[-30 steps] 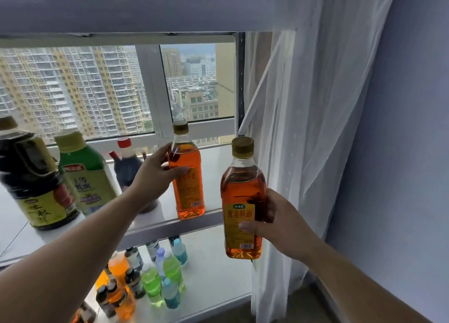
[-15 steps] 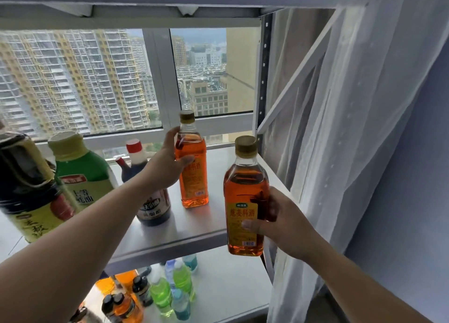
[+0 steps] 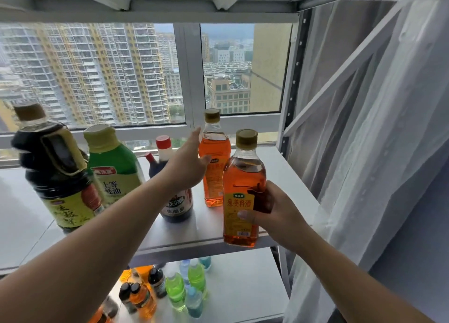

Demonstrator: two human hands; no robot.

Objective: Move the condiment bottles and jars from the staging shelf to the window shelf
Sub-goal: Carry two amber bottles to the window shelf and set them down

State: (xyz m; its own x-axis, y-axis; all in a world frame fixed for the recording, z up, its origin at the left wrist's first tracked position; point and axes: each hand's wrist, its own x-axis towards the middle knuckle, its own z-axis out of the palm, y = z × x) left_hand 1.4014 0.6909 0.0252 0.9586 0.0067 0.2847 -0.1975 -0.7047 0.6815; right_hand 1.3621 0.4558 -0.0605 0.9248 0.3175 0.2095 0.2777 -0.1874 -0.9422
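Observation:
An amber bottle with a gold cap (image 3: 213, 172) stands on the grey window shelf (image 3: 281, 174) near the window frame. My left hand (image 3: 185, 167) is beside it on the left, fingers stretched out, only the thumb touching the bottle. A second amber bottle with a yellow label (image 3: 243, 189) is gripped from the right by my right hand (image 3: 274, 215). It is upright, its base at the shelf's front edge; I cannot tell whether it rests on the shelf.
On the same shelf stand a big dark sauce bottle (image 3: 56, 176), a green bottle (image 3: 114, 167) and a small dark red-capped bottle (image 3: 172, 201). Several small coloured bottles (image 3: 184, 291) sit on the shelf below. A white curtain (image 3: 376, 152) hangs at the right.
My left hand has loosened its grip on the far amber bottle, which now stands on the shelf. My right hand has brought the second bottle up and in toward the shelf's front edge.

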